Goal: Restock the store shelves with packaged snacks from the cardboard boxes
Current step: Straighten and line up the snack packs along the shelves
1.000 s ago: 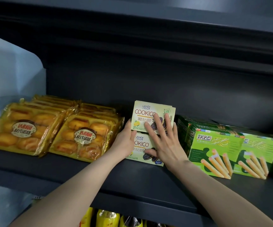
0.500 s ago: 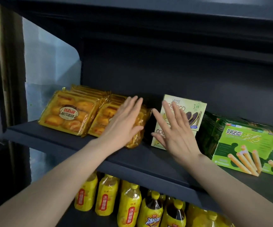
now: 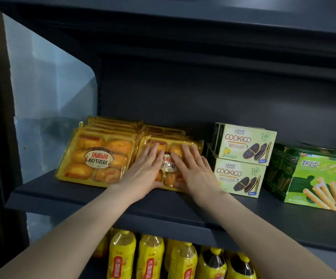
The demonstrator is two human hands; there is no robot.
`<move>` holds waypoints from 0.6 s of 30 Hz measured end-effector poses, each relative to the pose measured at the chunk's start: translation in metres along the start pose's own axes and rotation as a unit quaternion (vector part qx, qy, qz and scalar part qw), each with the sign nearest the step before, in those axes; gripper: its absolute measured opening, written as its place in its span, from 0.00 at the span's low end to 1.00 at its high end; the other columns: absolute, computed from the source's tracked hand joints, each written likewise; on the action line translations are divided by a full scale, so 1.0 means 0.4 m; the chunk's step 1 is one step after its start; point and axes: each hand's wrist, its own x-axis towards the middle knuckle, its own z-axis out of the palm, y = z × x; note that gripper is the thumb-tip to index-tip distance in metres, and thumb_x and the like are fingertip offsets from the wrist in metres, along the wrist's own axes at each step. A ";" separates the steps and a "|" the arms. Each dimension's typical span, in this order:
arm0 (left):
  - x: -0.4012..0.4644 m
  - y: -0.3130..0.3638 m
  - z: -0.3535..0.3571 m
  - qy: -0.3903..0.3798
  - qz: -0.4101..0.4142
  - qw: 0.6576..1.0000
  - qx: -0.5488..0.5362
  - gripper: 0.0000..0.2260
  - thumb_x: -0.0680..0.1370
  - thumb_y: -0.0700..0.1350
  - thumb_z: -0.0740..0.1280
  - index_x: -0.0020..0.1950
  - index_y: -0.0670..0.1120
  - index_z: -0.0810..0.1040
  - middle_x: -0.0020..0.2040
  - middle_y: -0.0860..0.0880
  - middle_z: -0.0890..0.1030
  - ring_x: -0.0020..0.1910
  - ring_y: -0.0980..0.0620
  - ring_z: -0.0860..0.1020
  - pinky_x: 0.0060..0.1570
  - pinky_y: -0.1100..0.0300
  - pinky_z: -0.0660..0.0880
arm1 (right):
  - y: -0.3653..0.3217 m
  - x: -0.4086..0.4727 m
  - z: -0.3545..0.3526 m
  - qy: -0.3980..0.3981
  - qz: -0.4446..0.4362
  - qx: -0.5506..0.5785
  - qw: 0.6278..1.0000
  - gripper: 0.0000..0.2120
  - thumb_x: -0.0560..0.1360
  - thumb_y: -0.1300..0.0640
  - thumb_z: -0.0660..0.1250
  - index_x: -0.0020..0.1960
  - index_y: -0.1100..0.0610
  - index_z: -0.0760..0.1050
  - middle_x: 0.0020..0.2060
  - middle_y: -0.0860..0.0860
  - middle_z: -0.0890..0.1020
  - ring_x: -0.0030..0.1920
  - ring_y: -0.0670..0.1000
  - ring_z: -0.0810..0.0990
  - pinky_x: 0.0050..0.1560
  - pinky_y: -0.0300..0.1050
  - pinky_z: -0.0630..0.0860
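Both hands lie flat on the front of the right cake pack [image 3: 169,168], fingers straight and spread, pressing on its clear wrap. Left hand [image 3: 145,170] covers the pack's left half, right hand [image 3: 193,170] the right half; the red-and-white label shows in the gap btwn them. Neither hand curls round anything.

That pack leans back at the front of a row of same yellow packs on the dark shelf [image 3: 163,200]. Just to its left, touching edge to edge, is the left cake pack [image 3: 97,158], also tilted back w/ more packs stacked behind it.

Right of the cakes, a small gap, then 2 pale green COOKICO boxes, one on top of the other: upper COOKICO box [image 3: 245,141] sits a bit farther back than lower COOKICO box [image 3: 237,176]. More of the same boxes show edge-on behind them.

Farther right, near the frame edge, green egg-roll box [image 3: 316,178] stands on the shelf, dark green boxes just beside it on its left, partly cut off at right.

Shelf back panel is dark. At far left a pale translucent side panel [image 3: 48,93] closes the shelf end.

Below the shelf, near bottom of frame, a row of yellow-labelled drink bottles [image 3: 149,256] stands upright, some w/ dark liquid, caps yellow. Labels too blurred to read fully.
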 end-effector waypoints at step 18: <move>0.101 -0.003 0.033 0.065 -0.070 0.995 -0.010 0.58 0.73 0.58 0.73 0.76 0.46 0.25 0.74 0.46 0.21 0.72 0.44 0.22 0.73 0.50 0.30 | 0.097 0.443 -0.095 -0.044 0.125 0.159 0.978 0.14 0.83 0.59 0.60 0.66 0.53 0.75 0.60 0.53 0.78 0.55 0.53 0.79 0.56 0.50 0.79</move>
